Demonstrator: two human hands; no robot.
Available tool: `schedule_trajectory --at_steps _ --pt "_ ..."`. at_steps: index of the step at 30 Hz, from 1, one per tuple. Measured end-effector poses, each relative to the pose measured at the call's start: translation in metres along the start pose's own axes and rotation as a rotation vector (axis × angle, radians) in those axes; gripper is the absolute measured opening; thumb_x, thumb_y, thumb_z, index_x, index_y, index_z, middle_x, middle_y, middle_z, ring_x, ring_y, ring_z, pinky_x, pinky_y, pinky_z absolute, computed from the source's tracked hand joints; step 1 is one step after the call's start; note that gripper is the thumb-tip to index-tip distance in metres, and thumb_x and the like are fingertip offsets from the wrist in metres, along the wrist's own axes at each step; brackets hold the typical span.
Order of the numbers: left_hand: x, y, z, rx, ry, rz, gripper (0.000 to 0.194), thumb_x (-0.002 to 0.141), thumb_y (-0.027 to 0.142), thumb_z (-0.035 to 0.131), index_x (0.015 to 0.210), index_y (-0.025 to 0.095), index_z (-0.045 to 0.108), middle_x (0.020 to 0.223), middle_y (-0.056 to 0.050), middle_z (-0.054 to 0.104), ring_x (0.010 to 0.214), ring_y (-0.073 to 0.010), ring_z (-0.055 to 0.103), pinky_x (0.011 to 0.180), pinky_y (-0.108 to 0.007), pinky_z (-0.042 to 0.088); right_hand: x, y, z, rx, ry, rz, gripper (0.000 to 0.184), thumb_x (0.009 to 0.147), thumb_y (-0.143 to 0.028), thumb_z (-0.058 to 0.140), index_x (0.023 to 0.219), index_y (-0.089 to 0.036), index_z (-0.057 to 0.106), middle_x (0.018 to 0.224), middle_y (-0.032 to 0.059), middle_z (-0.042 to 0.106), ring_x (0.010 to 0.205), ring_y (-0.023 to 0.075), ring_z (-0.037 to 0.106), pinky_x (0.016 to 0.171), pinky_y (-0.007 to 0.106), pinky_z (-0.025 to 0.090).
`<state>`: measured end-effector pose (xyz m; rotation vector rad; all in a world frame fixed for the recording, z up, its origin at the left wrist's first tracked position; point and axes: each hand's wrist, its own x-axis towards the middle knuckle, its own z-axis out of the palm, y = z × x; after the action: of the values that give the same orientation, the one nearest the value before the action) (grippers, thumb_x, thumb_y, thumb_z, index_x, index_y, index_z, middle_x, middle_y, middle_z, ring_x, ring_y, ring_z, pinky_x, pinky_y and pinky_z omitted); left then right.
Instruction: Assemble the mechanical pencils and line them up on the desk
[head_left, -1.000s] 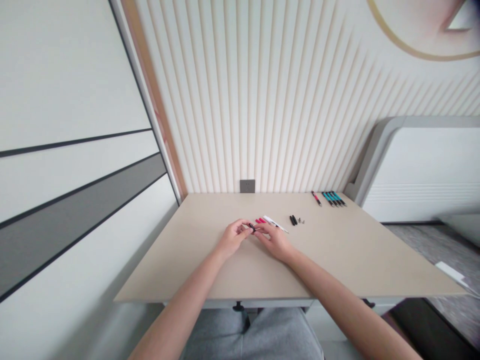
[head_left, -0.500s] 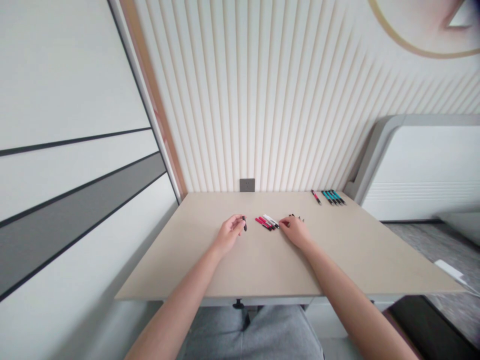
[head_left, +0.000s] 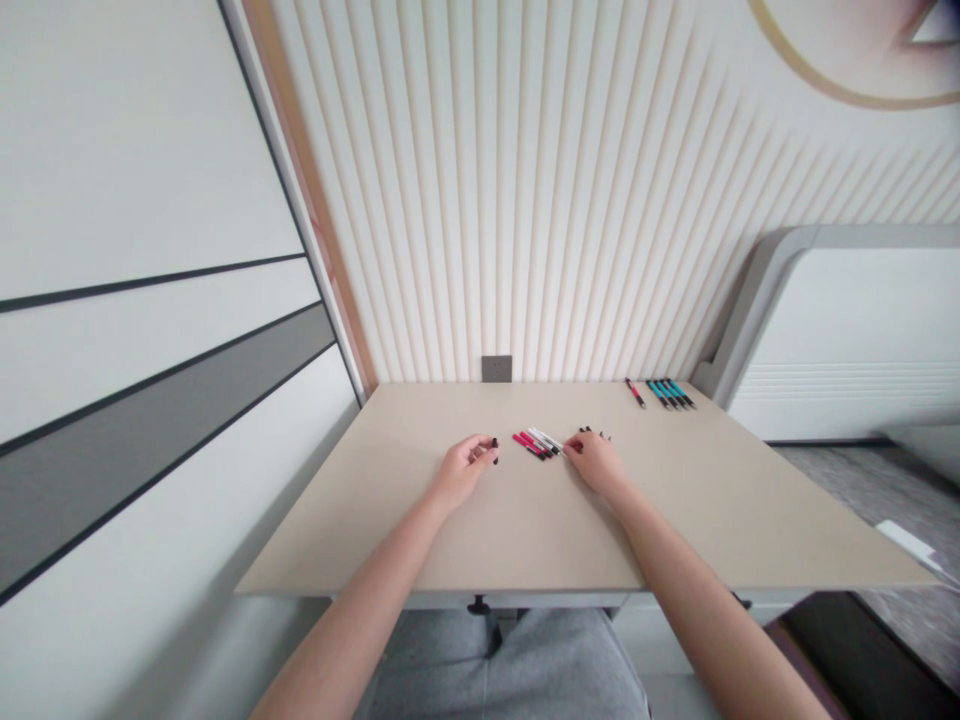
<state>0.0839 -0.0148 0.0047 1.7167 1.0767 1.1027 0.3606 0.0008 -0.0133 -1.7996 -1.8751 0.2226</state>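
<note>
My L hand (head_left: 463, 472): narrow pinch on small black pen part (head_left: 495, 451). My R hand (head_left: 595, 464): loose, open, by black pen bits (head_left: 592, 433), near red/white pens (head_left: 535, 443). Teal pens (head_left: 670, 394) at far edge of desk (head_left: 675, 510).

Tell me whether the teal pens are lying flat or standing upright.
Lying flat: the teal pens rest side by side along the tabletop, none standing.

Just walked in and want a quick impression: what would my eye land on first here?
The two bare hands come first: the left hand has a small black part at its fingertips, and the right hand rests on the beige table just below small black pieces. Red and white pens lie between them, with teal pens near the far edge.
</note>
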Motion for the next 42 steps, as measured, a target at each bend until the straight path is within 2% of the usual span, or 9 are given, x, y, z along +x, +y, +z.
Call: schedule_trajectory --at_steps 7,14,17,20,23,26,31,36,42 --pt "-0.003 0.007 0.002 0.164 0.010 0.128 0.025 0.084 0.038 0.060 0.097 0.018 0.067 0.087 -0.004 0.065 0.070 -0.0147 0.054 0.064 -0.025 0.041 0.001 0.003 0.004 -0.007 -0.008 0.000 0.015 0.083 -0.026 0.058 0.079 -0.019 0.071 0.078 0.0084 0.071 0.075 0.0206 0.064 0.065 0.028 0.041" --pt "-0.006 0.011 0.004 0.398 -0.071 0.314 0.020 0.089 0.030 0.055 0.100 0.021 0.067 0.097 -0.007 0.065 0.079 -0.0173 0.057 0.080 -0.030 0.043 0.002 0.002 0.006 0.087 0.042 -0.021 0.024 0.087 -0.025 0.052 0.100 -0.020 0.071 0.098 0.0103 0.071 0.088 0.0223 0.065 0.076 0.031 0.044" --pt "-0.008 0.009 0.005 0.476 -0.059 0.341 0.019 0.090 0.030 0.054 0.103 0.022 0.066 0.093 -0.007 0.066 0.080 -0.0189 0.058 0.081 -0.031 0.042 0.004 -0.003 0.004 0.230 0.094 -0.059 0.027 0.089 -0.029 0.047 0.095 -0.019 0.071 0.095 0.0095 0.071 0.085 0.0216 0.064 0.077 0.032 0.044" --pt "-0.009 0.008 0.005 0.536 -0.038 0.352 0.020 0.089 0.032 0.057 0.103 0.022 0.067 0.085 -0.006 0.068 0.078 -0.0203 0.060 0.079 -0.032 0.042 0.003 -0.015 0.001 0.511 0.120 -0.060 0.031 0.088 -0.041 0.049 0.093 -0.017 0.068 0.087 0.0085 0.070 0.077 0.0209 0.062 0.071 0.032 0.046" --pt "-0.010 0.008 0.006 0.556 -0.050 0.363 0.019 0.089 0.033 0.057 0.102 0.022 0.067 0.086 -0.006 0.068 0.079 -0.0208 0.060 0.078 -0.032 0.041 -0.003 -0.031 -0.002 0.851 0.067 -0.070 0.035 0.083 -0.050 0.057 0.090 -0.017 0.062 0.080 0.0062 0.068 0.070 0.0183 0.060 0.066 0.030 0.047" --pt "-0.010 0.010 0.007 0.542 -0.072 0.362 0.018 0.090 0.033 0.057 0.100 0.022 0.067 0.089 -0.006 0.069 0.080 -0.0207 0.060 0.077 -0.032 0.041 -0.010 -0.045 -0.004 1.045 -0.044 -0.123 0.036 0.079 -0.052 0.063 0.086 -0.017 0.059 0.076 0.0040 0.065 0.067 0.0158 0.059 0.064 0.028 0.047" --pt "-0.009 0.012 0.006 0.544 -0.133 0.332 0.016 0.089 0.031 0.057 0.098 0.022 0.067 0.086 -0.006 0.067 0.079 -0.0206 0.059 0.077 -0.032 0.040 -0.016 -0.058 -0.004 1.139 -0.114 -0.136 0.037 0.075 -0.052 0.068 0.086 -0.018 0.060 0.075 0.0033 0.065 0.067 0.0152 0.059 0.064 0.028 0.047" --pt "-0.009 0.011 0.006 0.568 -0.145 0.350 0.015 0.089 0.031 0.058 0.097 0.021 0.066 0.085 -0.006 0.066 0.080 -0.0206 0.058 0.077 -0.031 0.040 -0.018 -0.062 -0.002 1.149 -0.149 -0.145 0.038 0.074 -0.052 0.070 0.087 -0.018 0.061 0.077 0.0043 0.066 0.071 0.0162 0.060 0.066 0.029 0.048" --pt "-0.009 0.010 0.007 0.627 -0.151 0.370 0.015 0.090 0.030 0.057 0.099 0.020 0.064 0.089 -0.005 0.067 0.083 -0.0191 0.060 0.078 -0.031 0.042 -0.018 -0.062 -0.002 1.201 -0.141 -0.154 0.034 0.074 -0.048 0.072 0.086 -0.018 0.062 0.079 0.0043 0.067 0.070 0.0150 0.059 0.066 0.028 0.047"
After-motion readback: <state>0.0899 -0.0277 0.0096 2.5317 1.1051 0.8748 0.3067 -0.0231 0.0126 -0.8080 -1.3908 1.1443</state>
